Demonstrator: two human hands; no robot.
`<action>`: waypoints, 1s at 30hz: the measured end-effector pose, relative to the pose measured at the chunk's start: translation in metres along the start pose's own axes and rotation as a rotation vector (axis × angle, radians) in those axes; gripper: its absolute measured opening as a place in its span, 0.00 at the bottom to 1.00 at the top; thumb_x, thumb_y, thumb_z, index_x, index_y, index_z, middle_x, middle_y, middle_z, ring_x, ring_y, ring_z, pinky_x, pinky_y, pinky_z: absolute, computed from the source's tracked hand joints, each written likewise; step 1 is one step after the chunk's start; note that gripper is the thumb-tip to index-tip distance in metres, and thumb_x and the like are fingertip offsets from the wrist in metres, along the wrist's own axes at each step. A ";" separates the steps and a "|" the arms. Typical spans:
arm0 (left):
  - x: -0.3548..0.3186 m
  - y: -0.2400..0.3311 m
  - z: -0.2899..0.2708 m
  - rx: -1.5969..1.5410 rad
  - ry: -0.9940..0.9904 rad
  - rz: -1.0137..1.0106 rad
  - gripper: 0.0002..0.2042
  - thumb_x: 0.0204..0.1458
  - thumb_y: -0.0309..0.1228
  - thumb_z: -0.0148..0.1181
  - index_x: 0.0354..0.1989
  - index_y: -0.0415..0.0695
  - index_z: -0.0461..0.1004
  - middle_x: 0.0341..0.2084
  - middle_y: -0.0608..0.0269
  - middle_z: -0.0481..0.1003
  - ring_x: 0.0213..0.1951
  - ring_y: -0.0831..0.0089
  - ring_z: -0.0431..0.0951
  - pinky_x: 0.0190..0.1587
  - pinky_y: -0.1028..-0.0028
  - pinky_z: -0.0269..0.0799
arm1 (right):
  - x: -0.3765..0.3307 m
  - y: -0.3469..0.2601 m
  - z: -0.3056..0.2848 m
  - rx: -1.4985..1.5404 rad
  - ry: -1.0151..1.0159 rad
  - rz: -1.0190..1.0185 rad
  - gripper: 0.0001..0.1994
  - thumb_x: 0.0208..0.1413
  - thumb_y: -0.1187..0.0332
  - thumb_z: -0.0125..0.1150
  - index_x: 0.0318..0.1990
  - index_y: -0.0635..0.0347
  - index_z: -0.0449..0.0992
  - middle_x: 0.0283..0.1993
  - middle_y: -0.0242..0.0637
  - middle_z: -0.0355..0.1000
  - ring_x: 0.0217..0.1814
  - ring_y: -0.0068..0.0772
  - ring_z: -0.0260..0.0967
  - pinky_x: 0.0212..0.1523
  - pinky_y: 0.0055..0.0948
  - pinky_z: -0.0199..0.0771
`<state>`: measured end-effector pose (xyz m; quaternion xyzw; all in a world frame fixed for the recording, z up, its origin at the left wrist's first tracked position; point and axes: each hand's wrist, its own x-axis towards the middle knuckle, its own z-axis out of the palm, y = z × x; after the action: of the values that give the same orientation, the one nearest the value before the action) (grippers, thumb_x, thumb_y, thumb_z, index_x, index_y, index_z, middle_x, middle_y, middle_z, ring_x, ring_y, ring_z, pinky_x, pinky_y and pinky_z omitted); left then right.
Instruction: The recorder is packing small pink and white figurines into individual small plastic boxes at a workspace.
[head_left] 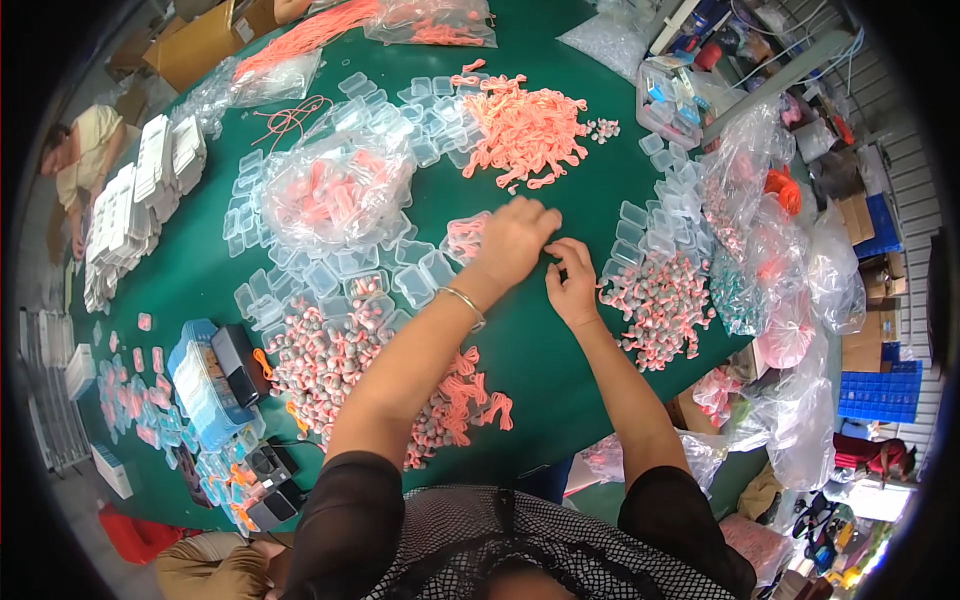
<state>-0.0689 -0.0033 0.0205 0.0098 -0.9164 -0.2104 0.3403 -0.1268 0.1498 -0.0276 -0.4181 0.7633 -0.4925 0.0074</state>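
A green table [200,270] is covered with small goods, and both hands are brought together near its middle. The left hand [515,238] is laid palm down, its fingers bent over the table just beside a small clear plastic box [466,238] that holds a coiled pink cord. The right hand [573,283] sits close to the left one, fingertips curled and pinched together; something small may be gripped between them, but it is too small to be made out, so whether anything is actually held cannot be told. A thin bangle [463,303] is worn on the left wrist.

Beyond the hands, a loose heap of pink cords [525,130] is piled toward the far side of the table. To the right, a spread of small pink and grey earplugs [663,305] lies just beside the right hand, and a larger spread of the same lies to the left [325,355]. Empty clear boxes [330,275] are scattered between them, and a clear bag of pink pieces [335,190] rests to the left of the left hand.

The cords are judged to be very light, soft and limp, likely to tangle and to drag neighbours along; a single one is best pinched near its end or at the plug. The little boxes are judged light, thin and somewhat slippery, best held by their side walls.
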 end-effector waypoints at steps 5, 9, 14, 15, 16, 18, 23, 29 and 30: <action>-0.021 0.009 0.013 0.134 -0.217 -0.056 0.10 0.40 0.29 0.63 0.34 0.48 0.77 0.29 0.60 0.73 0.34 0.63 0.74 0.34 0.66 0.70 | -0.001 0.005 0.001 0.023 0.080 0.058 0.20 0.46 0.87 0.51 0.49 0.65 0.68 0.51 0.43 0.65 0.46 0.34 0.69 0.38 0.26 0.75; -0.001 -0.009 0.002 0.124 -0.225 -0.123 0.08 0.42 0.30 0.63 0.33 0.47 0.79 0.29 0.58 0.75 0.33 0.61 0.76 0.34 0.64 0.72 | 0.001 0.003 0.000 0.027 0.134 0.022 0.18 0.45 0.88 0.50 0.46 0.64 0.70 0.50 0.42 0.65 0.38 0.33 0.70 0.31 0.24 0.72; 0.026 -0.046 0.013 0.194 -0.231 -0.568 0.08 0.47 0.34 0.64 0.34 0.46 0.79 0.31 0.54 0.78 0.35 0.57 0.80 0.36 0.61 0.76 | 0.001 0.004 -0.001 0.014 0.102 -0.030 0.14 0.46 0.87 0.50 0.40 0.62 0.72 0.45 0.40 0.67 0.30 0.31 0.68 0.27 0.25 0.69; 0.028 -0.049 0.017 0.230 -0.258 -0.550 0.08 0.48 0.35 0.64 0.33 0.47 0.79 0.30 0.55 0.78 0.34 0.56 0.80 0.35 0.61 0.76 | 0.001 0.004 -0.001 0.010 0.108 -0.027 0.14 0.46 0.87 0.50 0.40 0.62 0.72 0.45 0.40 0.67 0.30 0.31 0.68 0.27 0.25 0.69; 0.029 -0.051 0.020 0.227 -0.259 -0.543 0.08 0.48 0.35 0.64 0.33 0.47 0.79 0.30 0.55 0.78 0.34 0.56 0.80 0.35 0.61 0.76 | 0.001 0.002 -0.001 0.018 0.107 -0.021 0.14 0.46 0.87 0.50 0.39 0.63 0.72 0.44 0.40 0.68 0.30 0.31 0.68 0.26 0.25 0.69; 0.032 -0.052 0.028 0.283 -0.293 -0.551 0.06 0.48 0.33 0.62 0.32 0.47 0.79 0.29 0.55 0.78 0.32 0.55 0.80 0.34 0.60 0.75 | 0.002 0.001 -0.002 0.014 0.112 -0.015 0.13 0.46 0.87 0.50 0.37 0.63 0.73 0.43 0.40 0.68 0.30 0.31 0.68 0.26 0.25 0.69; 0.032 -0.049 0.031 0.252 -0.268 -0.562 0.06 0.47 0.28 0.58 0.32 0.46 0.78 0.31 0.53 0.77 0.33 0.55 0.80 0.35 0.59 0.75 | 0.001 0.006 -0.001 0.048 0.104 0.007 0.12 0.46 0.88 0.50 0.36 0.63 0.74 0.41 0.39 0.68 0.30 0.28 0.68 0.28 0.23 0.68; 0.027 -0.054 0.025 0.208 -0.253 -0.572 0.08 0.45 0.26 0.57 0.34 0.44 0.78 0.31 0.53 0.77 0.34 0.54 0.80 0.35 0.58 0.75 | 0.037 0.033 -0.012 0.029 0.151 0.135 0.10 0.52 0.84 0.52 0.38 0.60 0.76 0.34 0.32 0.71 0.30 0.20 0.69 0.31 0.20 0.69; 0.026 -0.053 0.023 0.207 -0.248 -0.575 0.08 0.45 0.26 0.57 0.34 0.44 0.78 0.31 0.53 0.77 0.34 0.54 0.80 0.35 0.58 0.75 | 0.061 0.044 -0.019 -0.001 0.244 0.054 0.09 0.55 0.82 0.52 0.38 0.59 0.76 0.30 0.32 0.71 0.29 0.19 0.69 0.29 0.20 0.69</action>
<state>-0.1100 -0.0469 0.0002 0.2768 -0.9272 -0.2032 0.1498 -0.2021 0.1324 -0.0265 -0.3343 0.7696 -0.5391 -0.0725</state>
